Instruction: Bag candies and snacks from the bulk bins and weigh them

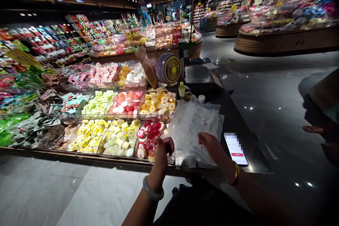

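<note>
A heap of clear plastic bags (pixel 194 127) lies on the dark counter (pixel 238 120), right of the snack bins. My left hand (pixel 162 157), with a pale green bangle on the wrist, is curled at the left edge of the heap, its fingers pinched on the plastic. My right hand (pixel 213 148), wearing a gold bangle, rests on the heap's lower right part with fingers bent into the bags. A lit phone (pixel 235 149) lies flat just right of my right hand.
Clear bins of wrapped candies and jelly cups (pixel 124 127) fill the display to the left. A small purple and yellow fan (pixel 168 68), a scale (pixel 198 74) and a small bottle (pixel 181 89) stand behind the bags. Another person's foot (pixel 315 129) is at the far right.
</note>
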Action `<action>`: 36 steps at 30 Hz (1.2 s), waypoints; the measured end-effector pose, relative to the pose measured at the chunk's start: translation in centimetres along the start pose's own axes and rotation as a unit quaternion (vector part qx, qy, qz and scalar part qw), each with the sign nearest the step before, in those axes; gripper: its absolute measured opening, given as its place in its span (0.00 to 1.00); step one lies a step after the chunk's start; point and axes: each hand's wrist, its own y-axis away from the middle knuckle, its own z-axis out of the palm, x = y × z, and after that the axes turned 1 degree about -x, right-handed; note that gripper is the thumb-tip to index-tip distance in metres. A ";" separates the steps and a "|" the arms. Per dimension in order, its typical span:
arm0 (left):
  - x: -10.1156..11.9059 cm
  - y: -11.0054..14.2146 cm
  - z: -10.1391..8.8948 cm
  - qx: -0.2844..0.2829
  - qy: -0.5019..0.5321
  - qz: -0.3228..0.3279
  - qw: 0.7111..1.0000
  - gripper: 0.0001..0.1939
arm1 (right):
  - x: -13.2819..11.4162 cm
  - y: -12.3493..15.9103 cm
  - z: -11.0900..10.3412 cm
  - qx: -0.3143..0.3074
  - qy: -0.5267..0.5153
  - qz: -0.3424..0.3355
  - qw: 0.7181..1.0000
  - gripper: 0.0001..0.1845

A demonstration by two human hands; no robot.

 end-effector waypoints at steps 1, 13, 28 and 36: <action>-1.2 -0.6 0.1 -0.001 -0.004 -0.018 1.000 0.44 | 2.0 0.1 0.4 0.035 0.085 -0.015 0.996 0.32; -5.5 -4.3 2.1 0.037 -0.025 -0.150 0.988 0.41 | 10.7 -3.7 0.4 -0.068 0.233 0.015 0.970 0.16; -3.8 -7.2 4.7 -0.049 0.139 -0.196 0.970 0.26 | 3.0 -5.4 0.4 0.023 0.222 -0.249 0.942 0.10; -1.3 -7.7 0.3 -0.068 0.053 -0.077 0.993 0.19 | -3.0 -5.0 1.4 0.098 0.119 -0.262 0.953 0.08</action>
